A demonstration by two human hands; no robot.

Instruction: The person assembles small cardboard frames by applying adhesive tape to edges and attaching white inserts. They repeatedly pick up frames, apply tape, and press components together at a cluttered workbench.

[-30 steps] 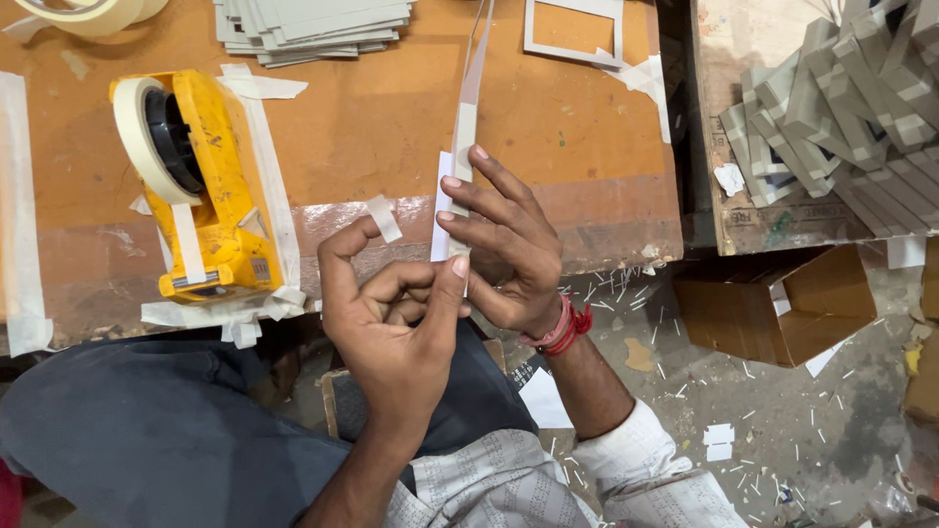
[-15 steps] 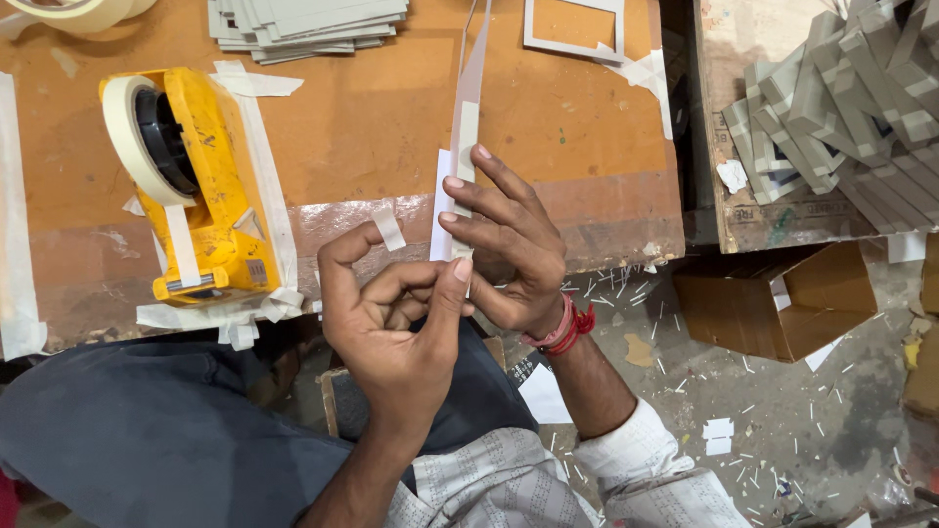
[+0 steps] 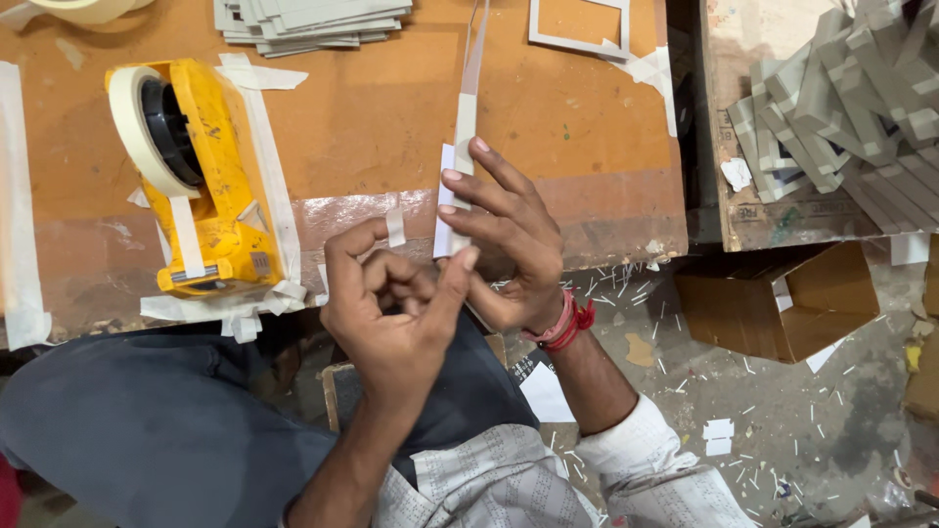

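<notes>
My right hand (image 3: 509, 240) holds the near end of a long thin grey cardboard strip (image 3: 468, 93) that reaches away over the orange table (image 3: 372, 117). White tape is wrapped around the strip under my fingers. My left hand (image 3: 396, 313) sits just below and left of it, fingers curled, thumb pressed against the taped end at the right hand. A short piece of tape (image 3: 395, 227) sticks to the table edge just above the left hand.
A yellow tape dispenser (image 3: 196, 176) with a white roll stands at the left. Stacked grey cards (image 3: 303, 22) and a grey card frame (image 3: 582, 24) lie at the far edge. Folded grey pieces (image 3: 841, 98) pile on the right. A brown box (image 3: 782, 303) sits on the littered floor.
The left hand's thumb has slid up along the taped end of the strip. The right hand keeps its hold; the strip has hardly moved.
</notes>
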